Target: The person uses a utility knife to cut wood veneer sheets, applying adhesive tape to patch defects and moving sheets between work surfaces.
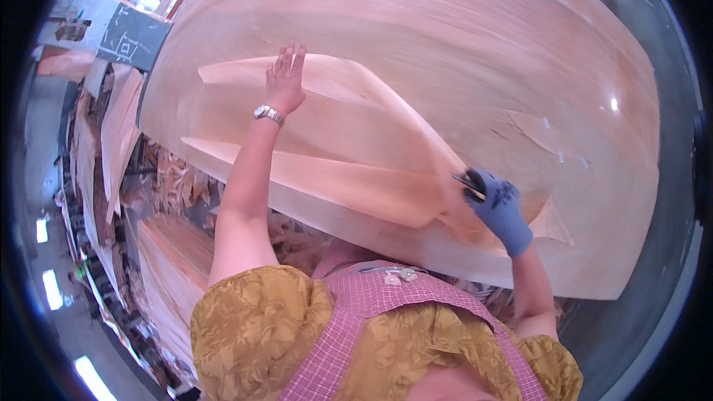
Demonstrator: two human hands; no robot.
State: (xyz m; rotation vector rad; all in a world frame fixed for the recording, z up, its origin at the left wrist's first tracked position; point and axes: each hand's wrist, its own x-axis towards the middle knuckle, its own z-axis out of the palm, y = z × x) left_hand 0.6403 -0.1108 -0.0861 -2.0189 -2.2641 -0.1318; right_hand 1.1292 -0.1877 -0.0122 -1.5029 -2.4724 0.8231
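Observation:
My bare left hand [286, 85], with a metal wristwatch [269, 113] at its wrist, lies flat with fingers stretched on a loose, thin wood veneer sheet [327, 122]. The sheet's edges are curled and folded; it rests on a broad veneer surface [416, 22]. My right hand [496, 204], in a grey-blue glove, is closed around a slim dark knife-like tool [468, 182], at the right end of the loose sheet's raised edge. The glove hides most of the tool, so its exact kind is unclear. A small torn veneer flap [549, 224] sticks up just right of the glove.
Veneer scraps [182, 178] litter the floor at the left, beside a veneer stack [174, 252]. Further left, long veneer strips [122, 126] hang or lean. A dark board with chalk marks [132, 37] is at the upper left. Grey floor [646, 252] borders the right.

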